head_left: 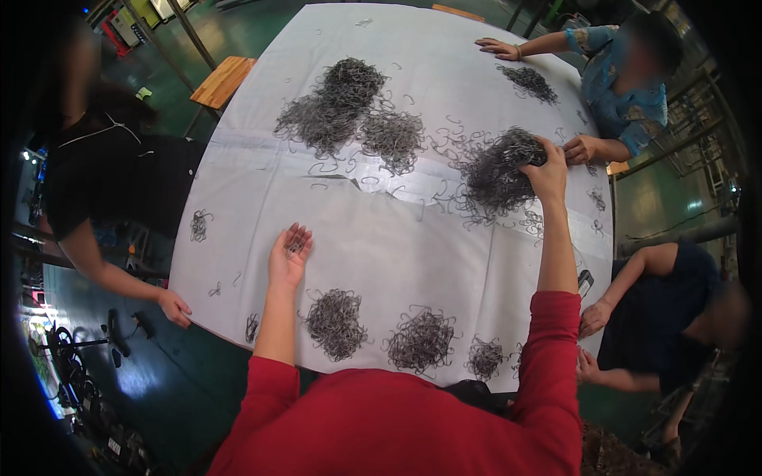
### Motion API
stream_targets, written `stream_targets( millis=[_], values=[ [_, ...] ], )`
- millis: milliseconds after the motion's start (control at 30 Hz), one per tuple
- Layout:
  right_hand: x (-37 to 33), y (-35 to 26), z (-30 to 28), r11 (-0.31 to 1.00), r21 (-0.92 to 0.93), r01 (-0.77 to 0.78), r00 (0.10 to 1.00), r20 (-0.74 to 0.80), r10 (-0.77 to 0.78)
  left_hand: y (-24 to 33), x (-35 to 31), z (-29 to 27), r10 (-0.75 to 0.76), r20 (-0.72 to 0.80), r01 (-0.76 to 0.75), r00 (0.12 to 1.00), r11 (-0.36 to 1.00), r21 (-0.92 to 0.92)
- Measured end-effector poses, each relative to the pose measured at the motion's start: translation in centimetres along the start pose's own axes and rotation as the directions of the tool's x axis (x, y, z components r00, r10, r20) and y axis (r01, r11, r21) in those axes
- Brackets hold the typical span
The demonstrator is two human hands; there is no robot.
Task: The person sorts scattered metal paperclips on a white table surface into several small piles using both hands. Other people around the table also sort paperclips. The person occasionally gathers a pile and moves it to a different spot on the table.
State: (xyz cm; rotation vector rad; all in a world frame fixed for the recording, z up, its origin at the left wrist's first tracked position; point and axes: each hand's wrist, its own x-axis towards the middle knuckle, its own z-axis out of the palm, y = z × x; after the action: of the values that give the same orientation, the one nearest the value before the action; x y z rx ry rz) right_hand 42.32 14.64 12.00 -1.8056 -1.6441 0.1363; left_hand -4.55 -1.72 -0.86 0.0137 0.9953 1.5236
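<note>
My right hand reaches to the right side of the table and grips the edge of a big dark heap of S-shaped wire hooks, thumb and fingers curled around a clump. My left hand is palm up over the white-covered table, fingers partly curled around a few wire hooks. Close to my body lie two rounded hook piles, one on the left and one in the middle, with a smaller hook pile to their right.
A large spread of hooks covers the far middle, near a torn, wrinkled strip of the cover. Co-workers' hands rest at the table: one at far right, one at left, others at near right. A wooden stool stands beyond the left edge.
</note>
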Motion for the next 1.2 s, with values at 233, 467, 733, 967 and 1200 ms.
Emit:
stream_targets(
  millis=[233,467,733,967,1200],
  values=[
    [0.8,2.4,-2.8,0.992,-0.120,-0.045,0.988,-0.155,0.026,-0.1,0.0,-0.3,0.017,0.039,-0.016,0.999,1.000,-0.012],
    [-0.4,3.7,-4.4,0.989,-0.049,-0.137,0.989,-0.063,0.134,0.0,0.2,-0.3,0.008,0.042,-0.009,0.999,1.000,0.013],
    [-3.5,3.9,-5.5,0.994,-0.015,-0.110,0.994,-0.026,0.110,0.1,0.2,0.2,0.027,0.024,-0.028,0.999,0.999,0.027],
    [-4.1,3.9,-4.2,0.996,-0.075,-0.054,0.997,-0.062,0.050,0.0,-0.4,0.2,-0.012,0.024,0.011,1.000,1.000,0.023],
    [-3.5,5.5,-4.2,0.980,-0.153,-0.125,0.992,0.008,0.128,1.3,-5.4,-0.1,-0.042,0.101,0.009,0.994,0.953,0.304]
  ],
)
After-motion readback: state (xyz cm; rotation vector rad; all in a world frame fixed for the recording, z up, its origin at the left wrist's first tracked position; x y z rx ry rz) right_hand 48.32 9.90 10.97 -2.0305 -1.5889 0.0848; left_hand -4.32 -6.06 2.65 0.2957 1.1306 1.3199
